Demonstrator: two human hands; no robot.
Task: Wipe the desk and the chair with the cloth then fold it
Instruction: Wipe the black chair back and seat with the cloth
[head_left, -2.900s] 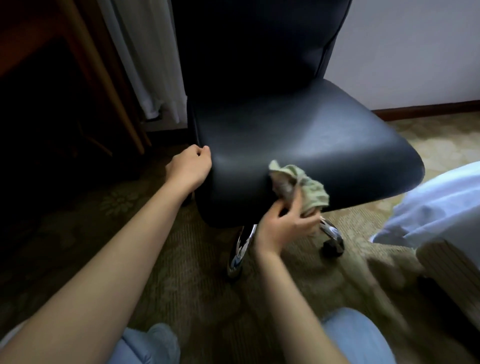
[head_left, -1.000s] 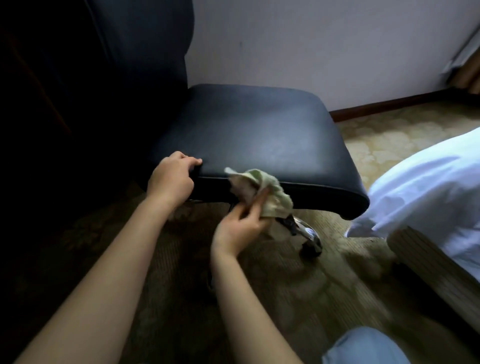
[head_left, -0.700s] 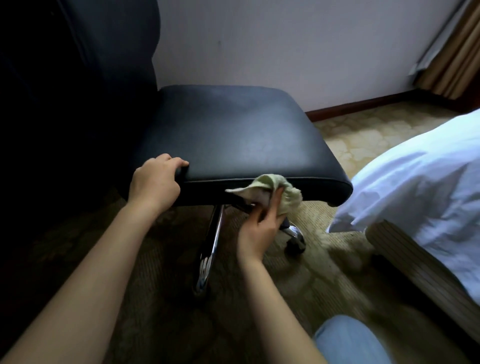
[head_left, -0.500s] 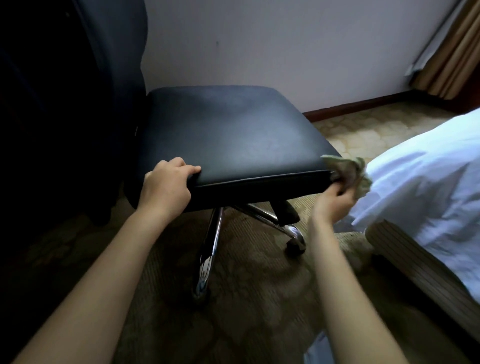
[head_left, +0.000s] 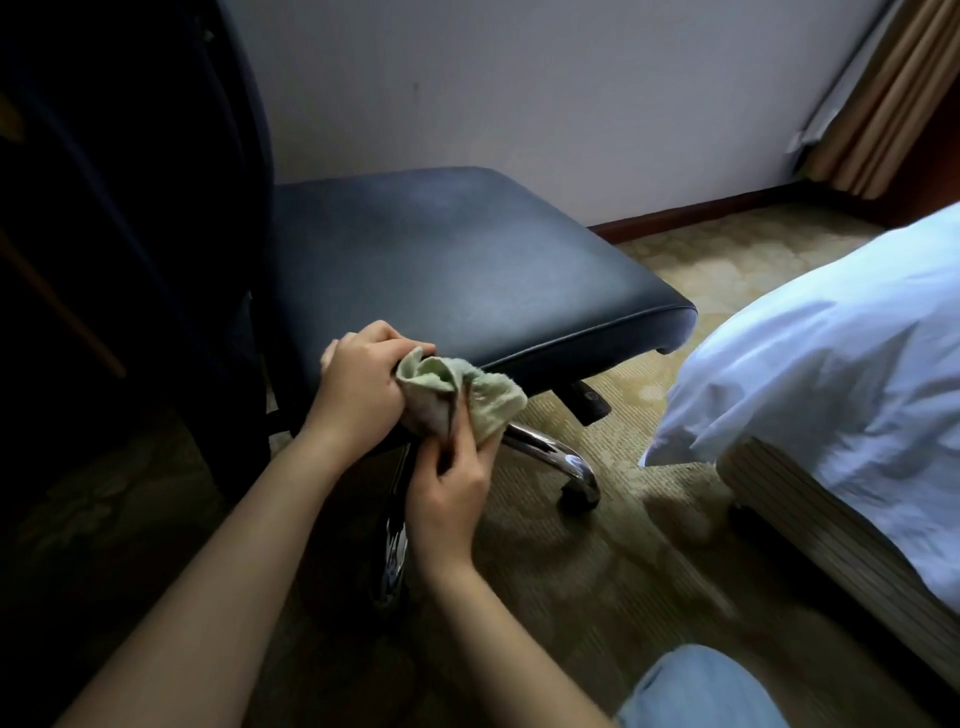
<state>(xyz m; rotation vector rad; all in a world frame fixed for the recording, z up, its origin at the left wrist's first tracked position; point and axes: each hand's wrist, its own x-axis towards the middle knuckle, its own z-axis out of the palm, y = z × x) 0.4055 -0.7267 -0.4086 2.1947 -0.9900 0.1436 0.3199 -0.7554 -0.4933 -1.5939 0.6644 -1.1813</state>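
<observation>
Cloth (head_left: 460, 397) back from the chair's (head_left: 467, 270) 3 o'clock corner to its 7 o'clock front edge. Both hands now closed on it: left hand (head_left: 358, 384), previously gripping the seat edge, and right hand (head_left: 447, 488).

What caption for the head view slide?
Both hands, left hand and right hand, bunch the green cloth at the chair seat's front edge.
</observation>
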